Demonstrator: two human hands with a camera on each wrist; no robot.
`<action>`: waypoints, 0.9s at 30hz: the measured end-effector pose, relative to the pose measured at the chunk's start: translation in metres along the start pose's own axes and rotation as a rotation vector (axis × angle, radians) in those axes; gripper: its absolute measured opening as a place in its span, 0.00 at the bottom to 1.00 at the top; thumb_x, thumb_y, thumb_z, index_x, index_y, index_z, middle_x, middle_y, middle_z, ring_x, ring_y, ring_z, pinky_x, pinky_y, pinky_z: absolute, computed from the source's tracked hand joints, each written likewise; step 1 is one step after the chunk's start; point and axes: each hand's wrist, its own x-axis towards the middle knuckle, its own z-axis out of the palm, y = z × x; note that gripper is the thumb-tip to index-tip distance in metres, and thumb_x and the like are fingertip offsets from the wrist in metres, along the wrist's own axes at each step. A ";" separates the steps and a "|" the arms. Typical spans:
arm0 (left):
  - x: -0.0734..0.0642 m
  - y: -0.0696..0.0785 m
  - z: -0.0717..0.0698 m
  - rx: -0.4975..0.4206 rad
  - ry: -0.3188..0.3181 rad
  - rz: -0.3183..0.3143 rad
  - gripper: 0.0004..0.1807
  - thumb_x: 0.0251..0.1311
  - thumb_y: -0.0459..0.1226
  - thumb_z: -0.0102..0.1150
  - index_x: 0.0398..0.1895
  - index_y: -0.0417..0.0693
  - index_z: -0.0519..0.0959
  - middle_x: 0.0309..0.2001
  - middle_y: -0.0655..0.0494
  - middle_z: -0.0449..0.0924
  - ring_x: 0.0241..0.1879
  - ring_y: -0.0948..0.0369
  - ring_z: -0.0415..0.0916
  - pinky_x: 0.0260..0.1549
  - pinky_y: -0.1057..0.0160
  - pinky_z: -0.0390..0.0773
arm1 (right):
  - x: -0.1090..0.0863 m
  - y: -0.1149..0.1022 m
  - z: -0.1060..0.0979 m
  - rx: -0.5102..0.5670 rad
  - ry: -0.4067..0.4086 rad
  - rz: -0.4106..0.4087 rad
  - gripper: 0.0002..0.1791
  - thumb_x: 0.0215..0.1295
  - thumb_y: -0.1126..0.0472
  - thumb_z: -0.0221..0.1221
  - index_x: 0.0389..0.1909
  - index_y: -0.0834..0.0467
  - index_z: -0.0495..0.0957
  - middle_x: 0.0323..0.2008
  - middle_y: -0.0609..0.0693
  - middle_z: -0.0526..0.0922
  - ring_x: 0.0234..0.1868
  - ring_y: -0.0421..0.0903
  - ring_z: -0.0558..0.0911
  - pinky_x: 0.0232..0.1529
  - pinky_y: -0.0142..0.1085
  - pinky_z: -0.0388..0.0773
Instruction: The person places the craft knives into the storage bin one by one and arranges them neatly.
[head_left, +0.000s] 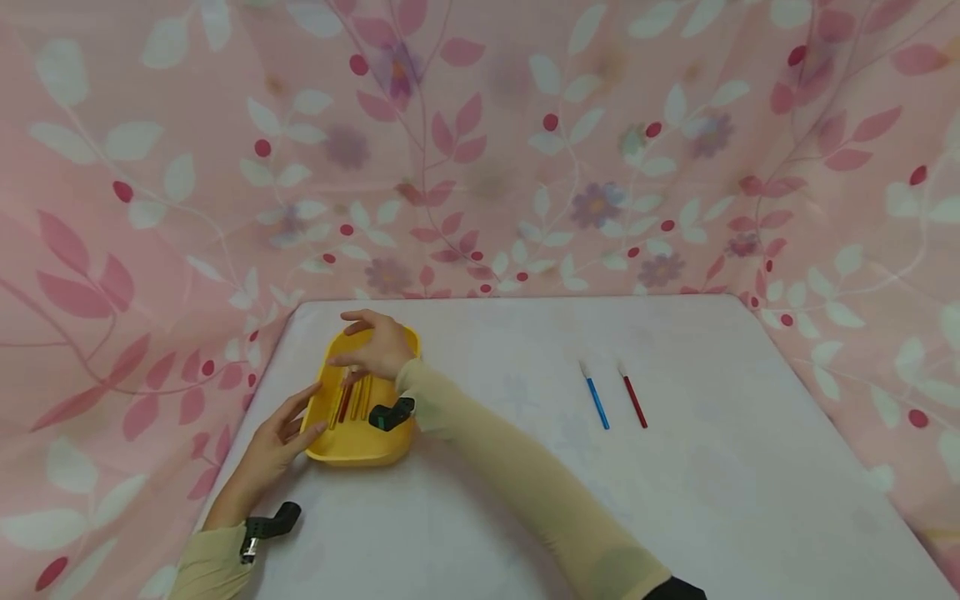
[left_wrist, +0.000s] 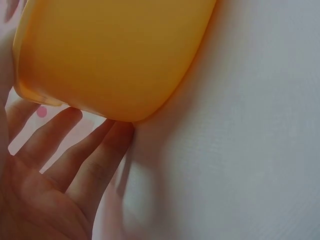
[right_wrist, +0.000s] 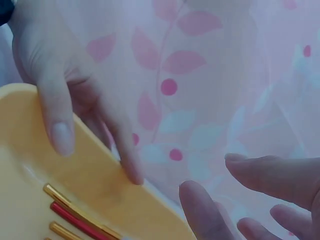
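At the left of the table is a yellow tray [head_left: 360, 452] holding several slim sticks like brush handles, gold ones [right_wrist: 62, 231] and a red one [right_wrist: 75, 220]. My left hand [head_left: 270, 442] grips the tray's left side, thumb over the rim and fingers [left_wrist: 95, 160] against the outer wall. Over the far half of the tray hovers my right hand [head_left: 378, 346], its fingers spread loosely with nothing held between them. It partly hides the upper ends of the sticks in the head view.
A blue paintbrush [head_left: 597, 402] and a red paintbrush [head_left: 634, 402] lie side by side at the right on the white-covered table [head_left: 720, 500]. A pink floral curtain [head_left: 495, 167] rises behind the table and along both sides.
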 end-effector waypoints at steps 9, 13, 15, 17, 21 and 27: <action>0.000 0.000 0.000 -0.011 0.000 -0.014 0.43 0.79 0.45 0.66 0.90 0.59 0.56 0.86 0.39 0.54 0.77 0.28 0.63 0.64 0.65 0.75 | -0.019 -0.014 -0.026 0.020 -0.021 -0.060 0.42 0.60 0.72 0.79 0.76 0.55 0.77 0.57 0.50 0.83 0.40 0.59 0.91 0.38 0.59 0.92; 0.000 0.000 0.001 -0.029 -0.001 -0.011 0.42 0.79 0.45 0.65 0.90 0.58 0.56 0.86 0.37 0.53 0.77 0.28 0.63 0.60 0.75 0.75 | -0.028 -0.020 -0.040 0.008 -0.044 -0.081 0.42 0.63 0.71 0.78 0.77 0.54 0.76 0.59 0.49 0.82 0.42 0.53 0.90 0.38 0.58 0.92; 0.000 -0.001 0.001 -0.043 -0.001 -0.011 0.42 0.80 0.45 0.65 0.90 0.58 0.57 0.86 0.37 0.53 0.77 0.28 0.62 0.58 0.79 0.73 | -0.033 -0.023 -0.047 0.003 -0.055 -0.101 0.42 0.63 0.71 0.77 0.77 0.53 0.75 0.59 0.50 0.82 0.42 0.50 0.90 0.37 0.57 0.92; 0.001 -0.002 0.001 -0.054 -0.003 -0.014 0.42 0.80 0.45 0.65 0.90 0.59 0.56 0.87 0.38 0.52 0.78 0.28 0.61 0.56 0.82 0.71 | -0.038 -0.026 -0.054 -0.010 -0.069 -0.117 0.42 0.64 0.70 0.77 0.78 0.52 0.75 0.60 0.50 0.82 0.43 0.50 0.90 0.37 0.56 0.92; 0.001 -0.003 0.000 -0.065 -0.003 -0.014 0.43 0.80 0.45 0.65 0.90 0.61 0.56 0.87 0.40 0.52 0.79 0.28 0.60 0.56 0.82 0.72 | -0.050 -0.030 -0.066 -0.035 -0.100 -0.148 0.42 0.64 0.70 0.78 0.78 0.51 0.75 0.63 0.52 0.81 0.43 0.53 0.90 0.37 0.59 0.91; 0.000 -0.003 0.001 -0.059 -0.004 -0.016 0.43 0.80 0.45 0.65 0.90 0.60 0.55 0.87 0.39 0.51 0.79 0.28 0.60 0.56 0.82 0.70 | -0.068 -0.035 -0.085 -0.076 -0.207 -0.178 0.45 0.63 0.69 0.79 0.80 0.49 0.73 0.65 0.52 0.80 0.45 0.56 0.90 0.35 0.55 0.92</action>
